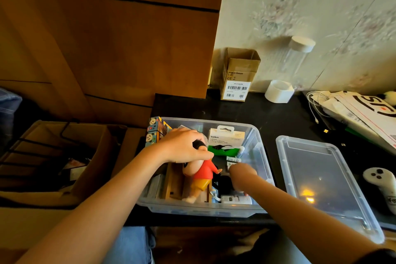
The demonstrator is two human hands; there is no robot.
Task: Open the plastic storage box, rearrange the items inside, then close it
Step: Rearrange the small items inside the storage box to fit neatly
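Head view. Storage box (260,141) open on the dark table (267,115), near its front edge. Lid (321,178) lies flat just right of it. Left hand (182,146) inside the box, grip closed around the head of a toy figure (202,176) in a red shirt. Right hand (242,174) reaches in beside the figure, fingers curled downward; cannot tell whether its grip holds anything. White packet (227,137) stands at the back wall.
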